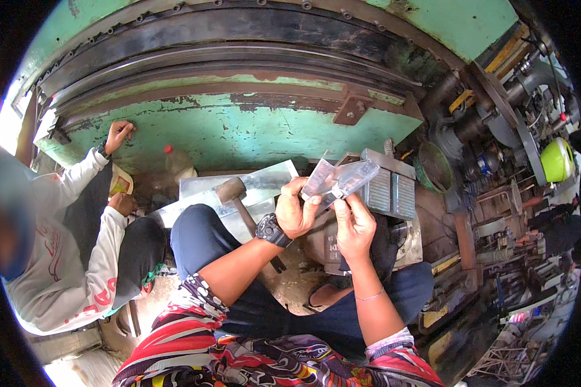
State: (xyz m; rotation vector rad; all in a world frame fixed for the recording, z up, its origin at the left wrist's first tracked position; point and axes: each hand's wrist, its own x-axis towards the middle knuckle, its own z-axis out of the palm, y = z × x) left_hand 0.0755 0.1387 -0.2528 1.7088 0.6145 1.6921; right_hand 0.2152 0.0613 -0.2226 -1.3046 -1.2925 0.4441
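A small bent piece of shiny sheet metal [354,178] is held up in front of me, over the space between my knees. My left hand [295,211], with a black watch on its wrist, is closed on its left edge. Thumb and fingers of my right hand [355,227] pinch its lower edge. Left of my hands, a mallet [231,191] leans with its head near my knee and its handle pointing down towards the floor. Flat sheet-metal pieces [274,175] lie behind the mallet. A ribbed grey metal block [388,187] stands just beyond the held piece.
A long green machine [239,129] with a dark metal beam spans the far side. Another person [64,258] sits close on my left. A round green container [434,166] stands at the right, near dark machinery, with a lime-green container [556,160] farther off.
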